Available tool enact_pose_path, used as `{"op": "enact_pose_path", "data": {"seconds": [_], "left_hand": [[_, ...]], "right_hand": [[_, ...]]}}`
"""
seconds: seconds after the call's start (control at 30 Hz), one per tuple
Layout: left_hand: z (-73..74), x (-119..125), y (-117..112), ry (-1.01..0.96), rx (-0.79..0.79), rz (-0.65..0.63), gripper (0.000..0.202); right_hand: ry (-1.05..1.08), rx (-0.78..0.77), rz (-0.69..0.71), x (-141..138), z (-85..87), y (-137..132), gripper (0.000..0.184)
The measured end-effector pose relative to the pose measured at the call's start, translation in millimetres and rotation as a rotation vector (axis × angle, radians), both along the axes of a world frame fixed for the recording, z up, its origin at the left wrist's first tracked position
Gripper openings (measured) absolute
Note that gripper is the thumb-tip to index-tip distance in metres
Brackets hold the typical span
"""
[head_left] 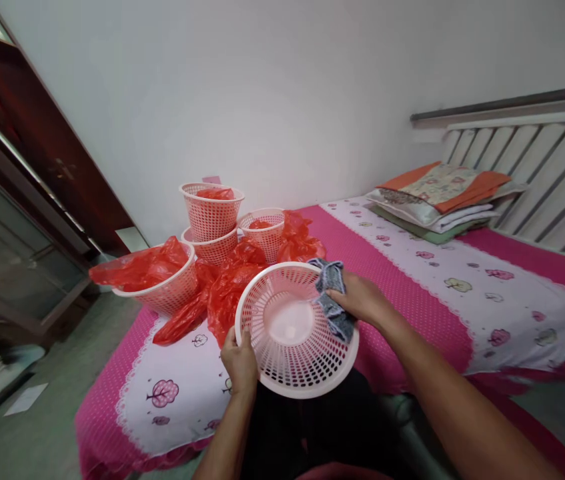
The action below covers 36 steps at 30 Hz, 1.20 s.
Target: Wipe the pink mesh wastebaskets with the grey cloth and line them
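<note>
A pink perforated plastic basket [287, 360] is tilted with its open mouth toward me, over the near edge of the bed. My left hand [240, 362] grips its lower left rim, fingers closed. My right hand [359, 298] is closed on a grey cloth [333, 300] pressed against the upper right rim and inner wall of the basket.
Several more pink baskets [211, 213] and red plastic bags [232, 287] sit on the bed's far left corner. The bed has a pink and white sheet [437, 287], with folded bedding [437, 200] by the headboard. A dark cabinet [22, 187] stands at the left, papers on the floor.
</note>
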<state>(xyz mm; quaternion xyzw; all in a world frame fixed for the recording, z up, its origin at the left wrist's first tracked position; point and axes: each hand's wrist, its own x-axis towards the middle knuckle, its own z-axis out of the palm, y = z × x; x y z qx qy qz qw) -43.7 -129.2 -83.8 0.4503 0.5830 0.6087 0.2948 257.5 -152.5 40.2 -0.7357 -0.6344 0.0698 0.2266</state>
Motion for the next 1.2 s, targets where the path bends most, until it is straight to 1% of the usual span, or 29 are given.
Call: {"op": "enact_pose_path", "data": {"seconds": [0.07, 0.1, 0.17, 0.23, 0.3, 0.37, 0.4, 0.47, 0.57, 0.6, 0.67, 0.73, 0.77, 0.8, 0.87, 0.97, 1.0, 1.07, 1.13, 1.2], "left_hand": [[0.7, 2.2, 1.6, -0.010, 0.000, 0.007, 0.032], [1.3, 3.4, 2.2, -0.013, -0.001, 0.009, 0.031], [2.1, 5.8, 3.3, -0.018, 0.004, 0.016, 0.029], [2.0, 8.3, 4.6, -0.026, 0.006, 0.036, 0.027], [1.7, 10.1, 6.2, -0.046, -0.005, 0.058, 0.026], [2.5, 10.7, 7.1, -0.078, -0.035, 0.056, 0.030], [3.4, 10.3, 6.6, -0.093, -0.053, 0.035, 0.033], [5.1, 8.0, 2.0, -0.122, -0.088, -0.047, 0.042], [4.0, 3.8, -16.5, -0.163, -0.173, -0.228, 0.055], [2.3, 3.4, -25.3, -0.191, -0.235, -0.295, 0.058], [-2.2, 5.7, -44.4, -0.297, -0.437, -0.424, 0.058], [-5.8, 12.0, -61.4, -0.477, -0.658, -0.491, 0.052], [-6.6, 16.0, -67.8, -0.573, -0.728, -0.498, 0.049], [-6.7, 20.1, -72.6, -0.656, -0.767, -0.495, 0.046], [-5.2, 27.5, -77.1, -0.759, -0.764, -0.490, 0.047], [-2.5, 36.2, -75.5, -0.829, -0.719, -0.471, 0.048], [-2.2, 38.9, -73.9, -0.853, -0.699, -0.466, 0.046], [-2.3, 44.3, -70.1, -0.894, -0.663, -0.448, 0.040], [-2.6, 49.4, -65.9, -0.913, -0.659, -0.419, 0.032], [-1.8, 52.9, -61.2, -0.913, -0.670, -0.395, 0.024]], "right_hand": [[0.130, 0.028, -0.053, 9.2, -28.0, -19.7, 0.039], [0.212, 0.067, -0.079, 10.2, -43.5, -28.9, 0.042], [0.424, 0.173, -0.121, 5.3, -74.8, -45.3, 0.047], [0.665, 0.234, -0.115, -6.3, -102.6, -58.7, 0.051], [0.864, 0.251, -0.122, -19.2, -123.6, -68.1, 0.056], [0.999, 0.268, -0.143, -28.3, -136.4, -72.7, 0.060], [1.047, 0.279, -0.160, -30.5, -140.0, -73.2, 0.061], [1.117, 0.302, -0.206, -30.4, -143.1, -71.6, 0.062], [1.164, 0.319, -0.252, -26.2, -142.9, -66.0, 0.063], [1.167, 0.323, -0.252, -25.6, -142.9, -64.1, 0.062], [1.159, 0.330, -0.237, -27.4, -143.7, -61.1, 0.061], [1.133, 0.346, -0.232, -32.2, -145.8, -59.3, 0.060], [1.115, 0.355, -0.235, -34.9, -147.0, -58.8, 0.060], [1.096, 0.362, -0.241, -37.6, -148.1, -58.8, 0.060], [1.061, 0.376, -0.255, -42.2, -150.1, -59.7, 0.061], [1.068, 0.374, -0.235, -49.3, -153.5, -64.5, 0.060], [1.088, 0.347, -0.222, -52.7, -155.0, -67.1, 0.058], [1.145, 0.244, -0.187, -62.5, -158.8, -73.9, 0.057], [1.198, 0.109, -0.145, -76.4, -162.4, -82.6, 0.056], [1.243, 0.015, -0.066, -92.2, -163.7, -92.5, 0.052]]}}
